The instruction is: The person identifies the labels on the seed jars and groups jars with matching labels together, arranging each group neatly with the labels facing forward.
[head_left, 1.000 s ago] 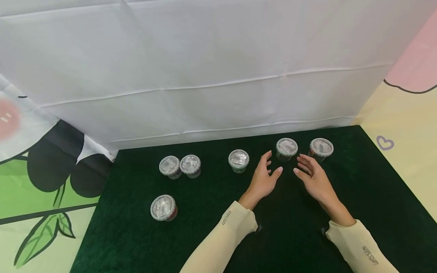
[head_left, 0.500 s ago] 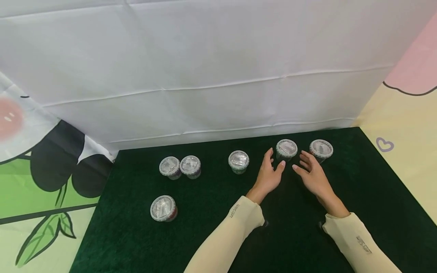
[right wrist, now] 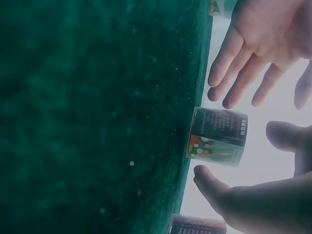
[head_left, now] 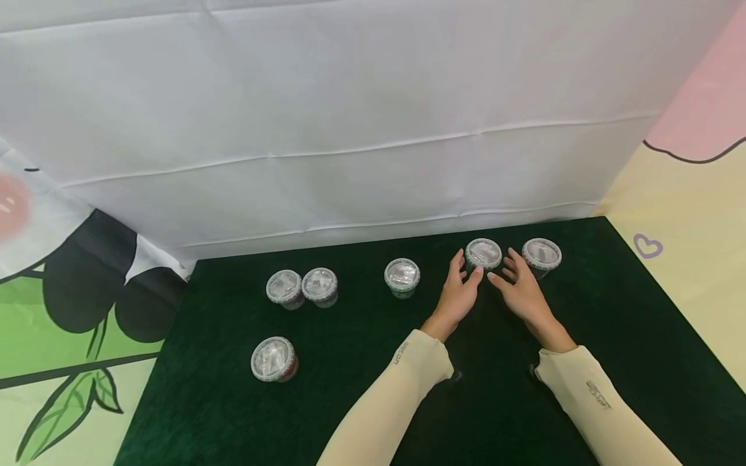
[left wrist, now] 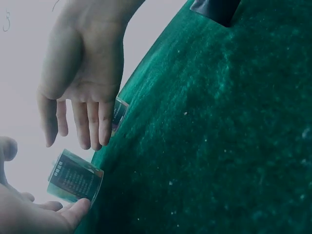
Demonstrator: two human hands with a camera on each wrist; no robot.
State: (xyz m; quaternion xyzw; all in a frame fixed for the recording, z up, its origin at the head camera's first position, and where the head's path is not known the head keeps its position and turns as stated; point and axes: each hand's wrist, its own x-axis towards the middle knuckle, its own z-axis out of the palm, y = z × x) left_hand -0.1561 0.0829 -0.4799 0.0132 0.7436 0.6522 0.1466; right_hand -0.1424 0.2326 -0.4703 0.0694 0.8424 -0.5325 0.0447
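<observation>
In the head view, a small round plastic tub (head_left: 484, 251) with a clear lid stands upright near the back of the green tabletop (head_left: 373, 401). My left hand (head_left: 457, 294) is at its left side, fingers relaxed. A finger overlaps the tub's lower edge in the left wrist view. On the other side my right hand (head_left: 523, 294) faces it, palm inward, fingers loosely bent, with a gap between fingertips and tub. The right wrist view gives the tub's side (right wrist: 217, 136) a dark label with pale lettering and an orange-green picture. Neither hand grips anything.
Another tub (head_left: 542, 254) stands just right of my right hand. To the left are a single tub (head_left: 402, 275), two adjoining tubs (head_left: 284, 286) and a nearer tub (head_left: 272, 359). A white cloth wall (head_left: 350, 129) rises behind the table's back edge.
Both hands have moved forward and closer to the tub between them, the right hand shifting left. The head view has shifted slightly; the tubs keep their places on the table.
</observation>
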